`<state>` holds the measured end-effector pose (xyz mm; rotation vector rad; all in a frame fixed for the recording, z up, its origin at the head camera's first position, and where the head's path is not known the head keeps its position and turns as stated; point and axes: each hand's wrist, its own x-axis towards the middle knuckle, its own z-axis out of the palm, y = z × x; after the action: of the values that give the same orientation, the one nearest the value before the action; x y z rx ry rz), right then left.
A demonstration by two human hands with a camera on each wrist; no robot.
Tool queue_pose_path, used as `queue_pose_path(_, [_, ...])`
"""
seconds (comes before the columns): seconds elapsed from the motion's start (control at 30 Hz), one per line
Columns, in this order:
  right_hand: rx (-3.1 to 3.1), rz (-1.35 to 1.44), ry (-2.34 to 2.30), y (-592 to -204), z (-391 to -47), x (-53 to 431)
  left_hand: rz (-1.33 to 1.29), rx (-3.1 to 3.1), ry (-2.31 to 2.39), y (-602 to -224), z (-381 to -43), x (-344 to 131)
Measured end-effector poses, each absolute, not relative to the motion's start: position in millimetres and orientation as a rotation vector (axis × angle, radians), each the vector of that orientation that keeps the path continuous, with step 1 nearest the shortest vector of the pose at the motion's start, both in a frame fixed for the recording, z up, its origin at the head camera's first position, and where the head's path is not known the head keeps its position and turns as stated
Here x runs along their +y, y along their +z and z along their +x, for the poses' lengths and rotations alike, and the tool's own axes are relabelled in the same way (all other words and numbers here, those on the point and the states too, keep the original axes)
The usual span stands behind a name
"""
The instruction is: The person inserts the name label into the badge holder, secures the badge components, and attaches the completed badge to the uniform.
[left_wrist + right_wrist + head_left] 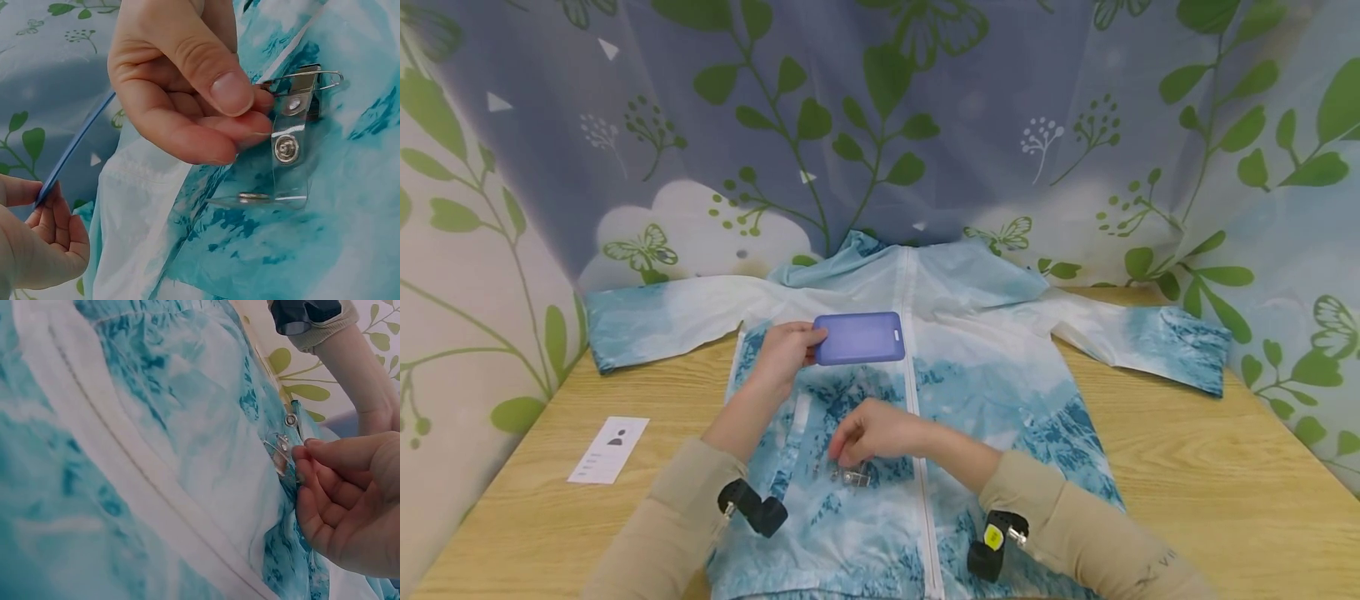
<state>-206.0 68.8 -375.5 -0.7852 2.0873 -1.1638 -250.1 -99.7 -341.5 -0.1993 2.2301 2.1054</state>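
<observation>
My left hand [786, 354] pinches one short end of a purple-blue card holder [859, 339], held over the upper part of a blue and white zip jacket [992, 375]. In the left wrist view the holder [78, 144] appears nearly edge-on. Lower down, my right hand [880, 433] pinches the end of a badge clip [855, 477] between thumb and forefinger. The clip [297, 103] has a metal safety pin and a clear plastic strap with snap buttons. Its strap hangs free in front of the jacket. The right wrist view shows the clip [281, 456] at the fingertips.
A white card [608, 450] with a printed person figure lies on the wooden table [1210, 467], left of the jacket. Both jacket sleeves [662, 325] spread outward. A leaf-patterned curtain [970, 125] hangs behind and along both sides.
</observation>
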Motion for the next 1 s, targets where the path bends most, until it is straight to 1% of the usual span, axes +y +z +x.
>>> queue_pose_path(0.13, [2.119, -0.792, -1.170, -373, -209, 72, -0.190, 2.234, 2.105, -342, -251, -100])
queue_pose_path(0.37, [2.127, -0.677, -1.232, -367, -213, 79, -0.191, 2.234, 2.096, -342, -252, -100])
queue_pose_path(0.57, [2.132, -0.631, -1.294, -364, -217, 88, -0.193, 2.228, 2.080, -345, -252, -99])
queue_pose_path(0.8, [2.280, -0.609, -1.266, -363, -225, 101, -0.196, 2.227, 2.093, -345, -251, -98])
queue_pose_path(1.0, [2.333, -0.509, -1.351, -363, -229, 104, -0.207, 2.217, 2.097, -345, -249, -95])
